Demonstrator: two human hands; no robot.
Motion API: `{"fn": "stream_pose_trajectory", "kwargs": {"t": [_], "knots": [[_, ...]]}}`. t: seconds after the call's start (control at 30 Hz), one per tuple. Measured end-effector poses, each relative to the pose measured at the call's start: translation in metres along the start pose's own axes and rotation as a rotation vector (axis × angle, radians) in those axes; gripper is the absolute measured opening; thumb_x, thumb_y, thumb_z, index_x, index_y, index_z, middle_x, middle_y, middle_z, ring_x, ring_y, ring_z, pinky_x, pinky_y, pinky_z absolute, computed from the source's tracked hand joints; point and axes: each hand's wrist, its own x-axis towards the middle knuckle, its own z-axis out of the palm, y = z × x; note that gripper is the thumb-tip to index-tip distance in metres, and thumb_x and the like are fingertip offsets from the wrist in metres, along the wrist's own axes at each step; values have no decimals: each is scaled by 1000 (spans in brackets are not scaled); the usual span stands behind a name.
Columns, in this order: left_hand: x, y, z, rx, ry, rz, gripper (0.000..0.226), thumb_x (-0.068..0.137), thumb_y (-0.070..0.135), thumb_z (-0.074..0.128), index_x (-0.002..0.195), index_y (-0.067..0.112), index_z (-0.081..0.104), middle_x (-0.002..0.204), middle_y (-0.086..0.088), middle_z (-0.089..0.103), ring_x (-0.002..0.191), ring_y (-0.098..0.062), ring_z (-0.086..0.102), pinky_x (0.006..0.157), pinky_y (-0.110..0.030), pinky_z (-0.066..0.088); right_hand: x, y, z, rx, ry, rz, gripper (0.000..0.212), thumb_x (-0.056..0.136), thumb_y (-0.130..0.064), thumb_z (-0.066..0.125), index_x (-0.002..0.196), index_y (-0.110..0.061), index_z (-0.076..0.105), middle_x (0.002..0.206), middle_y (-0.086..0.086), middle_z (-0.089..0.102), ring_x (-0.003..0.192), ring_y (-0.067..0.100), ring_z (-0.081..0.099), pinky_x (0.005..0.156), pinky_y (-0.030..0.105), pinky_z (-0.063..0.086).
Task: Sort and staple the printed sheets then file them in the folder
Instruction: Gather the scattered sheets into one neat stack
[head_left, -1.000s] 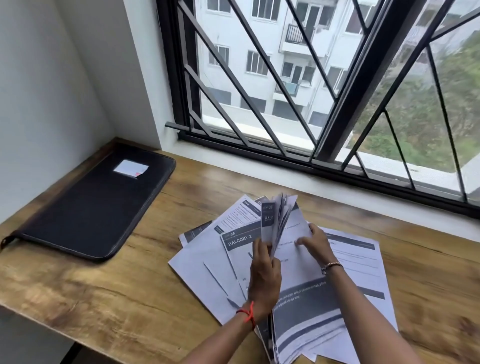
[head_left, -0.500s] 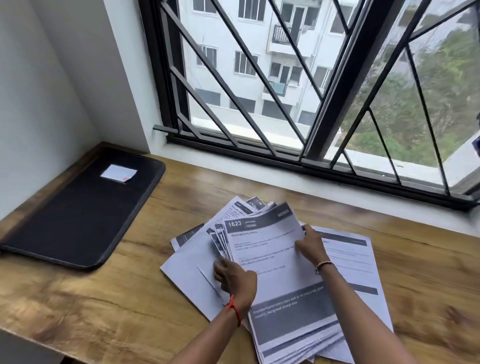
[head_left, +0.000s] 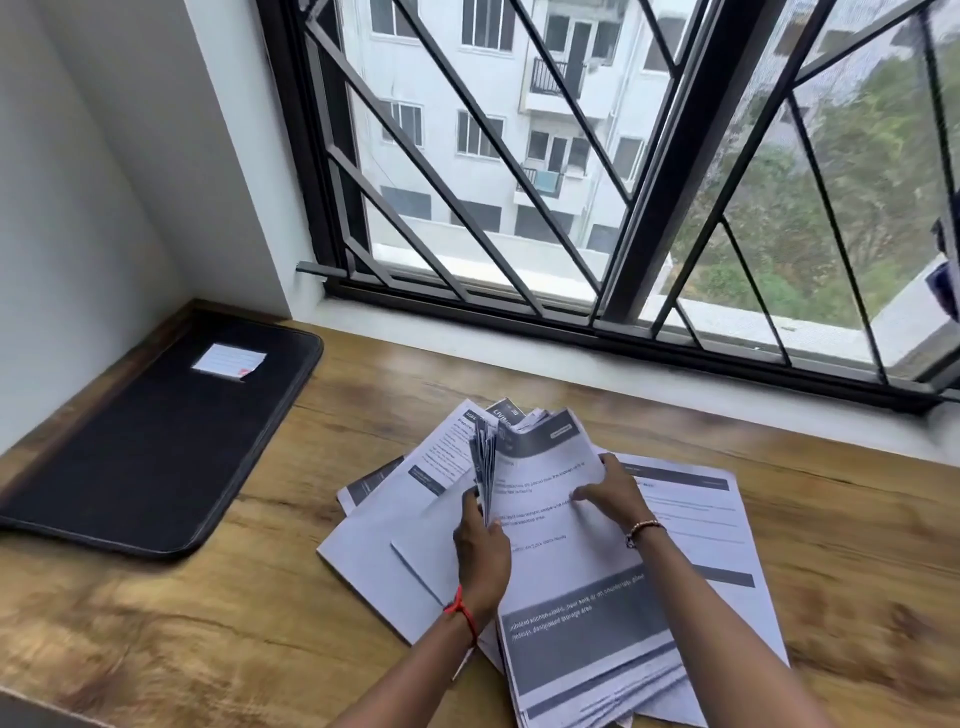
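Printed sheets (head_left: 566, 582) fanned in a loose pile on the wooden desk (head_left: 208, 623). Left hand (head_left: 480, 556) pinches several lifted page edges upright; right hand (head_left: 610, 493) grips the top sheet's right edge. Closed black folder (head_left: 156, 457) lies well apart, left.

Seeing wooden desk (head_left: 291, 613) running under my view. Black folder (head_left: 150, 457) flat at its left end, closed, white label (head_left: 228, 360) on top. Printed sheets (head_left: 691, 540) fanned loosely right of centre, well apart from folder.

White, grey-banded sheets (head_left: 571, 525); black folder (head_left: 150, 457).
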Motion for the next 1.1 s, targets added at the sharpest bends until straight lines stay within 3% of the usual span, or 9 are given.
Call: {"fn": "stream_pose_trajectory", "kwargs": {"t": [0.13, 0.27, 0.37, 0.43, 0.53, 0.73, 0.9, 1.0, 1.1], "knots": [[5, 15, 3, -63, -18, 107, 44, 93, -3, 43, 135, 8, 38, 135, -10, 52, 120, -29, 52, 95, -30, 45, -3, 3, -11, 86, 61, -9, 54, 69, -2, 73, 117, -5, 49, 109, 11, 60, 91, 22, 54, 64, 28, 40], [14, 34, 0, -165, -79, 170, 43, 95, 0, 43, 135, 13, 36, 133, -5, 49, 113, -21, 53, 90, -32, 50, -3, 3, -28, 239, 128, 8, 56, 61, -4, 80, 109, -6, 53, 111, 14, 62, 92, 25, 58, 75, 29, 44], [25, 44, -2, -189, -61, 240, 45, 92, 5, 48, 135, 11, 38, 136, -10, 49, 122, -28, 50, 101, -46, 45, -6, -5, -43, 329, 174, 9, 57, 54, -4, 83, 105, -5, 57, 106, 15, 66, 88, 24, 60, 70, 28, 46], [30, 56, -5, -223, -95, 256, 40, 93, 4, 50, 132, 8, 41, 131, -13, 52, 119, -30, 52, 97, -50, 47, -10, -15, -55, 408, 212, -19, 53, 60, 3, 80, 107, -1, 57, 106, 17, 65, 88, 24, 59, 73, 29, 48], [36, 82, -14, -306, -136, 322, 35, 93, 1, 50, 128, 5, 44, 124, -12, 57, 112, -27, 58, 92, -45, 52, -22, -35, -74, 538, 245, -133, 48, 63, 6, 77, 105, -4, 57, 103, 15, 64, 90, 27, 60, 79, 36, 55], [50, 127, -39, -522, -317, 530, 26, 88, -5, 53, 111, 4, 48, 103, -9, 61, 95, -24, 61, 84, -41, 56, -61, -68, -95, 786, 319, -441, 36, 60, 8, 75, 89, -9, 63, 86, 4, 64, 68, 7, 63, 60, 21, 54], [58, 109, -50, -473, -405, 513, 49, 69, 17, 68, 113, 0, 54, 96, 2, 71, 89, -18, 65, 77, -35, 57, -69, -49, -78, 683, 329, -455, 52, 54, -5, 77, 102, 1, 60, 93, 10, 64, 78, 15, 60, 62, 24, 53], [59, 101, -52, -388, -413, 470, 36, 77, -3, 67, 110, 3, 58, 88, 8, 72, 82, -8, 67, 73, -27, 56, -69, -40, -68, 625, 272, -425, 60, 57, 0, 81, 112, 4, 56, 104, 15, 64, 88, 22, 60, 64, 20, 53], [63, 95, -54, -300, -454, 437, 41, 76, -12, 66, 111, 7, 58, 95, 3, 70, 84, -7, 66, 79, -30, 56, -70, -41, -67, 616, 165, -394, 47, 64, 11, 75, 107, -2, 61, 108, 18, 63, 96, 28, 59, 71, 26, 57]]}}
